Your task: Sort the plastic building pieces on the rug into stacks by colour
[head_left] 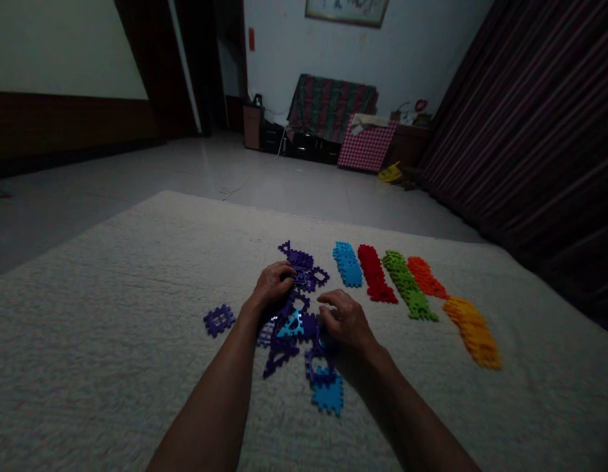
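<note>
A loose heap of purple interlocking plastic building pieces (284, 351) lies on the pale mat, some square with window cutouts and some triangular. My left hand (273, 283) rests at the heap's left side, fingers and thumb touching purple pieces (301, 259), with a small gap between them. Over the right side of the heap, my right hand (348, 318) has its index finger and thumb apart, and I see nothing between them. Between the hands lies a light blue triangular piece (291, 324). A light blue square piece (328, 395) is partly under a purple frame piece (320, 367).
To the right lie overlapping rows of blue (348, 264), red (377, 274), green (409, 285), orange (426, 276) and yellow-orange pieces (474, 332). One purple window piece (219, 320) sits alone at left. Beyond the mat (137, 262) are tiled floor, low furniture and a dark curtain (525, 144).
</note>
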{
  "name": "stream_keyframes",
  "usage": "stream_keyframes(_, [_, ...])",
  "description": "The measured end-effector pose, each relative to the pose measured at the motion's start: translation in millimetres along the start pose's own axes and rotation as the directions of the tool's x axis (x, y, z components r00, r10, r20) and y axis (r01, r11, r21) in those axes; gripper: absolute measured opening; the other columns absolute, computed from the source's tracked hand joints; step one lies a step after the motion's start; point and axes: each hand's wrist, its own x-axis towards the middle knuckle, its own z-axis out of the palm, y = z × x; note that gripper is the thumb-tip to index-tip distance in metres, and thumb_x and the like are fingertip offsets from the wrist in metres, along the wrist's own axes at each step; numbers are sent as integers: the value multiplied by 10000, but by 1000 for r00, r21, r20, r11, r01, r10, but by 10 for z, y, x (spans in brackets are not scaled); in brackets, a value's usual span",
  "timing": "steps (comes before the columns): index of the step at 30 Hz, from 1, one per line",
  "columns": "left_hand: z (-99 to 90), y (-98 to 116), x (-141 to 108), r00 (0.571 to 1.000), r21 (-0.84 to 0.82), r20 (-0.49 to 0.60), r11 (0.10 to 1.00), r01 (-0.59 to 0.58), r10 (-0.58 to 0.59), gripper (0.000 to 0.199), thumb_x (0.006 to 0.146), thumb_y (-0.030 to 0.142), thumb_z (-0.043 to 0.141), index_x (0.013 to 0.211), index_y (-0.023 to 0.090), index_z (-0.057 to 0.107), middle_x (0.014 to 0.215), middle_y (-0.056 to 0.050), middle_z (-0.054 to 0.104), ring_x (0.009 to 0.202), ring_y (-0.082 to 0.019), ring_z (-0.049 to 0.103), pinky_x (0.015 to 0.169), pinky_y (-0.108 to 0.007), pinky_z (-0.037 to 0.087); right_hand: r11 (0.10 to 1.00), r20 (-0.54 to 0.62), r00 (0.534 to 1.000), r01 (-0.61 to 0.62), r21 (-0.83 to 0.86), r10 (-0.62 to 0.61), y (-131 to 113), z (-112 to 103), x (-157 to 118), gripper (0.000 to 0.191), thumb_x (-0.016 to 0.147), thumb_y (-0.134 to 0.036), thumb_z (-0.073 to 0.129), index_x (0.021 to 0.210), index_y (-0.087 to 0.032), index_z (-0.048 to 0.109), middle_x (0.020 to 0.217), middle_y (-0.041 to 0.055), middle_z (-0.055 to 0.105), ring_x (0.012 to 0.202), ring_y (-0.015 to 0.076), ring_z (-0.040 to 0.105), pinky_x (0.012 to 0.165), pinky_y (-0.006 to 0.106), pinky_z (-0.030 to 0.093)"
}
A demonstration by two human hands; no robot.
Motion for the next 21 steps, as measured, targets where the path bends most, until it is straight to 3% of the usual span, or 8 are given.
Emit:
stream_keyframes(3, [-17, 11, 6, 1000, -13, 5, 1000, 7, -7, 295, 712, 161, 578, 921, 253, 764, 1207, -18, 702, 1191, -207, 613, 1097, -368, 448, 988, 148, 978, 137, 77, -147, -260, 39, -11, 319, 762, -189, 591, 1070, -213, 672, 1119, 86, 669, 1065, 229, 609, 956, 399, 475])
stream_keyframes(6, [-18, 1, 5, 1000, -23, -2, 1000, 3, -3, 292, 717, 161, 574, 924, 244, 762, 1216, -26, 697, 1177, -200, 620, 1097, -357, 448, 972, 212, 951, 206, 110, -226, -373, 26, -30, 476, 700, -180, 630, 1174, -223, 641, 1288, 106, 605, 1211, 261, 547, 1037, 452, 427])
stream_keyframes(9, [-3, -23, 0, 1000, -40, -4, 999, -9, 9, 297, 728, 166, 563, 946, 225, 756, 1232, -46, 686, 1191, -199, 611, 1098, -345, 444, 980, 186, 968, 148, 132, -171, -255, -120, -69, 476, 706, -141, 558, 1169, -218, 634, 1272, 109, 612, 1212, 245, 556, 1039, 441, 440])
stream_keyframes(12, [13, -53, -4, 1000, -53, 11, 999, -14, 15, 314, 738, 162, 551, 970, 232, 751, 1223, -41, 688, 1190, -201, 608, 1105, -364, 434, 991, 155, 986, 36, 130, -57, 16, -365, -184, 500, 693, -111, 496, 1162, -220, 630, 1232, 102, 634, 1192, 228, 577, 1040, 420, 452])
stream_keyframes(15, [0, -58, 2, 999, -28, 43, 999, -26, 27, 331, 740, 146, 557, 989, 246, 751, 1223, -37, 687, 1191, -207, 604, 1108, -386, 425, 993, 197, 980, -52, 109, 30, 215, -517, -399, 533, 682, -152, 538, 1205, -221, 618, 1241, 104, 628, 1178, 237, 590, 1033, 410, 466])
stream_keyframes(17, [-30, -13, 11, 997, 36, 64, 999, -39, 37, 304, 760, 170, 585, 1001, 255, 751, 1248, -48, 674, 1232, -229, 574, 1119, -428, 402, 993, 177, 982, -85, 78, 70, 241, -496, -553, 564, 692, -170, 550, 1252, -219, 597, 1294, 109, 602, 1217, 243, 563, 1052, 416, 450])
stream_keyframes(21, [-79, 264, -25, 989, 161, 103, 980, -120, 104, 250, 826, 253, 608, 1042, 253, 735, 1299, -74, 641, 1281, -272, 520, 1111, -515, 362, 994, -11, 994, -107, 5, 107, 177, -280, -723, 521, 724, -142, 506, 1234, -196, 595, 1300, 111, 600, 1235, 244, 528, 1081, 454, 403])
